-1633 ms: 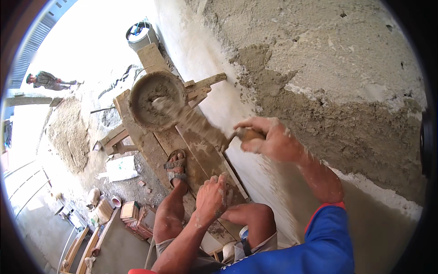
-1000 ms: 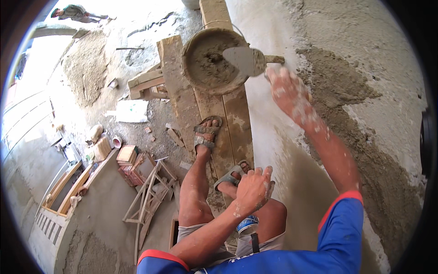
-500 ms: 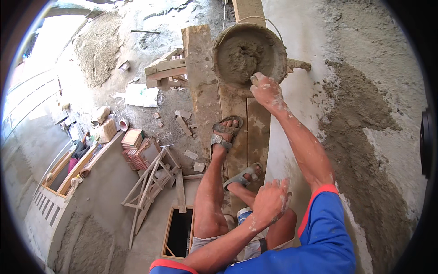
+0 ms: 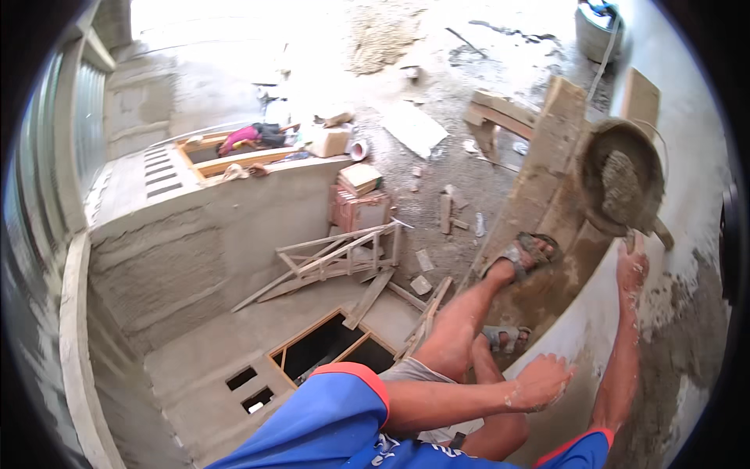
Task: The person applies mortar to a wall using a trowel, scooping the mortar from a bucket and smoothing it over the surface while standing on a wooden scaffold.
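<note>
My right hand [image 4: 632,264] is at the near rim of a round, mortar-caked bucket [image 4: 591,205], its fingers closed on the edge. Grey wet mortar [image 4: 622,184] sits inside, and a thin wire handle [image 4: 662,144] arches at the far right side. The bucket stands on a scaffold of wooden planks [image 4: 547,164], beside the wall [image 4: 574,336]. My left hand [image 4: 541,383], flecked with mortar, hovers near my knee, fingers curled; its palm is hidden, so I cannot tell whether it holds anything. My sandalled feet [image 4: 525,256] rest on the planks.
Below on the left are a framed floor opening [image 4: 324,344], a wooden trestle [image 4: 336,258] and stacked tiles [image 4: 361,205]. A person [image 4: 254,134] in pink is bent at another framed opening. A second bucket [image 4: 598,35] stands at the far right. Wet plaster patches the wall.
My view has swung left, so the bucket and planks now appear farther right and tilted. My right hand stays at the bucket rim; my left hand remains raised near my knee.
</note>
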Motion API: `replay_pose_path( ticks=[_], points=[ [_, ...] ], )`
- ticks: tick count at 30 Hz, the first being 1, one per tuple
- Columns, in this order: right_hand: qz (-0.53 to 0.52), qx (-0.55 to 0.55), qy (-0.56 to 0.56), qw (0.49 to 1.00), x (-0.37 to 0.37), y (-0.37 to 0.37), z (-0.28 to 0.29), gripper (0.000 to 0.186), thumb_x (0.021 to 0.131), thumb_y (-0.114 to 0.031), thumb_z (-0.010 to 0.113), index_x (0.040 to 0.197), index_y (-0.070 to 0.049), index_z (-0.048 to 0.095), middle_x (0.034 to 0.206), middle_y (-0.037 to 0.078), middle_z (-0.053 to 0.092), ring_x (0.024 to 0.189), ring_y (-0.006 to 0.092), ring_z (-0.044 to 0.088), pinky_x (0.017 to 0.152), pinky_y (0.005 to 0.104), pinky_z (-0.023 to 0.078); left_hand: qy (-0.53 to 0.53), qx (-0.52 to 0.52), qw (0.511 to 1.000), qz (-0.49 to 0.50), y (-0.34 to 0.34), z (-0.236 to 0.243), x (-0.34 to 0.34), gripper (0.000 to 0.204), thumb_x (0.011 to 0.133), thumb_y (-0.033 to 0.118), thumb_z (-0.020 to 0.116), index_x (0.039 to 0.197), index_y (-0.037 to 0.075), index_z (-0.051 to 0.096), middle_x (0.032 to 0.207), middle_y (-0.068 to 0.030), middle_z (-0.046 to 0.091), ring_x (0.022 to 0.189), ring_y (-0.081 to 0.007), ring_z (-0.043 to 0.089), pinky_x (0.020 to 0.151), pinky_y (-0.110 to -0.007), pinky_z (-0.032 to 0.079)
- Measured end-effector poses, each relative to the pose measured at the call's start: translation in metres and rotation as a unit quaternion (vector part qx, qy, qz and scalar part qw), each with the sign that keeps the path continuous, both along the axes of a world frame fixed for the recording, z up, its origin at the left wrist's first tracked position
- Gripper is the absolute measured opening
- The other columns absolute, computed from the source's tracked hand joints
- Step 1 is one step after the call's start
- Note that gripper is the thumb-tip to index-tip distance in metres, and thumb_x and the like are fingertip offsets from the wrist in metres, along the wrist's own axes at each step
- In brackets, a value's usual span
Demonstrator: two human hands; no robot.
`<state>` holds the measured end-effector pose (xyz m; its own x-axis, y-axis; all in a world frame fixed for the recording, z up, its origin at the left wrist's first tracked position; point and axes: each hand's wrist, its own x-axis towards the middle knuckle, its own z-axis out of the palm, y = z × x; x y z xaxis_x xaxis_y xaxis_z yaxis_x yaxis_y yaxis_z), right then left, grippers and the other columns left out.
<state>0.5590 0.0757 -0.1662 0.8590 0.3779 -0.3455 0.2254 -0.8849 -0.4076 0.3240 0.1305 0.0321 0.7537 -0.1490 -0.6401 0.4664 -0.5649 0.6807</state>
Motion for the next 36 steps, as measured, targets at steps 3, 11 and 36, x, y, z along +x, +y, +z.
replay_pose_path(
  ticks=[3, 11, 36],
  points=[
    [0.07, -0.017, -0.105, 0.992, -0.015, -0.015, 0.007, 0.049, 0.087, -0.028, 0.064, 0.129, -0.005, 0.054, 0.107, 0.021, 0.065, 0.088, 0.0367, 0.064, 0.074, 0.046, 0.05, -0.081, -0.066, 0.994, -0.036, -0.014, -0.009, -0.012, 0.02, 0.086, 0.015, 0.052, 0.1, 0.003, 0.059, 0.088, -0.0177, 0.063, 0.083, -0.0351, 0.064, 0.07, -0.048, 0.05],
    [0.029, 0.15, 0.028, 0.988, -0.075, -0.027, 0.26, 0.032, 0.076, -0.01, 0.07, 0.104, -0.004, 0.055, 0.091, 0.02, 0.061, 0.084, 0.0359, 0.064, 0.073, 0.042, 0.05, -0.073, -0.047, 0.984, -0.156, 0.025, 0.037, 0.007, 0.037, 0.085, 0.022, 0.062, 0.116, 0.003, 0.055, 0.098, -0.0206, 0.062, 0.095, -0.0384, 0.06, 0.078, -0.048, 0.05],
    [0.131, -0.104, -0.142, 0.976, -0.073, -0.125, 0.231, 0.037, 0.08, -0.013, 0.067, 0.116, -0.009, 0.059, 0.089, 0.015, 0.06, 0.084, 0.027, 0.063, 0.068, 0.0448, 0.053, -0.018, -0.043, 0.989, -0.139, 0.008, 0.012, 0.009, 0.044, 0.084, 0.024, 0.064, 0.12, 0.003, 0.051, 0.096, -0.0229, 0.062, 0.089, -0.041, 0.062, 0.074, -0.048, 0.05]
  ],
)
